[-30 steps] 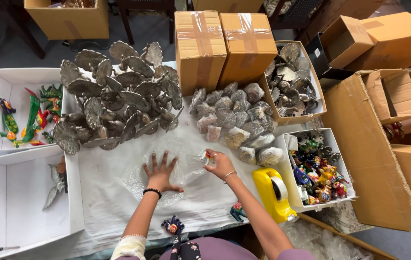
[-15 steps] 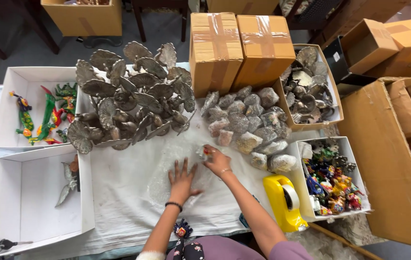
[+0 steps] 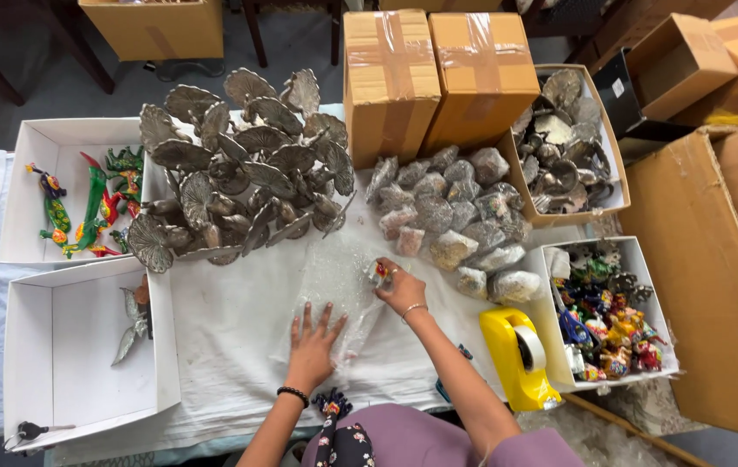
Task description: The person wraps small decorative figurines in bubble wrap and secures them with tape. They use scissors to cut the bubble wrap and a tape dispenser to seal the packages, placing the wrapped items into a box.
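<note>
Bubble wrap (image 3: 334,290) lies spread on the white-covered surface (image 3: 231,337) in front of the person, just below the heap of grey metal leaf-shaped pieces (image 3: 239,169). The left hand (image 3: 313,342) rests flat on the sheet's near edge with fingers splayed and holding nothing, which looks like a way of pinning the light film so it does not slide or curl. The right hand (image 3: 402,290) is at the sheet's far right corner, fingers curled around a small colourful figurine (image 3: 378,272) that sits on or right at the edge of the wrap; the grip appears closed on it, though the thumb side is hidden. The two hands are apart, one at each end of the sheet. To the right, already wrapped bundles (image 3: 455,216) are piled together beside two taped cardboard boxes (image 3: 438,73), probably kept in one cluster to stay separate from the bare pieces. A yellow tape dispenser (image 3: 516,355) stands near the right forearm, within easy reach. A white tray of small painted figures (image 3: 603,311) sits just right of it, and an open box of more metal pieces (image 3: 564,147) lies beyond. On the left, one white tray (image 3: 70,156) holds bright painted animal figures (image 3: 92,207), and another white box (image 3: 66,346) is nearly bare except for a single metal piece.
</note>
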